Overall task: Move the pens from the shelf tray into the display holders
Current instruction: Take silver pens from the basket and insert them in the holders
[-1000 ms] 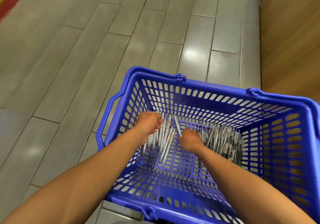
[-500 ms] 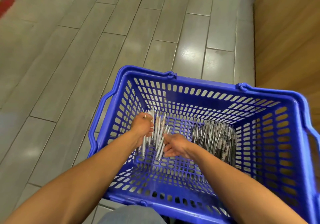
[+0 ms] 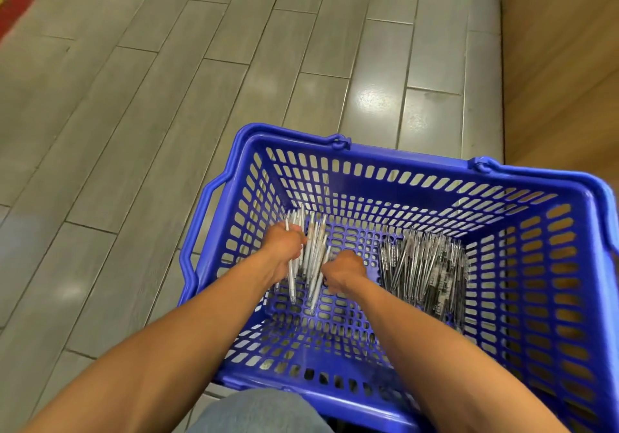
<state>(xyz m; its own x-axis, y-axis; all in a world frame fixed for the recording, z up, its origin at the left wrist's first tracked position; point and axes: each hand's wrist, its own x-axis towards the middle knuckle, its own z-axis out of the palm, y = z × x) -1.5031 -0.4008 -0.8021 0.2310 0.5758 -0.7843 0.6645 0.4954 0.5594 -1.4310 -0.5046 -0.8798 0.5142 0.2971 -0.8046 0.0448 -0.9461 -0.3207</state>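
Floor (image 3: 167, 97): grey plank tile, glossy patch at upper centre; wood panel (image 3: 562, 64) at upper right; red box corner (image 3: 10, 0) at upper left.
Basket (image 3: 402, 161): blue, slotted, lower centre to right of frame; handles folded down at rim.
White pens (image 3: 313, 258): loose bundle at basket's left, lying on the floor grid, tips toward lower edge.
Dark pens (image 3: 425, 265): separate heap at basket's right, well apart from both hands.
Left hand (image 3: 284, 248): fingers curled round several white pens, bundle sticking out above and below the fist.
Right hand (image 3: 343, 270): fingers curled at the bundle's right edge, touching pens; actual pinch not resolvable.
Tray, holders: not in view.
Step (judged): gathering white pens into one fistful for lifting out.
Risk 1: bundle splaying on lift, loose outer pens sliding free of the left fist.
Risk 2: tips catching in the slots, levering pens out of the grip.
Risk 3: uneven ends jamming at a holder mouth; squaring needed first.
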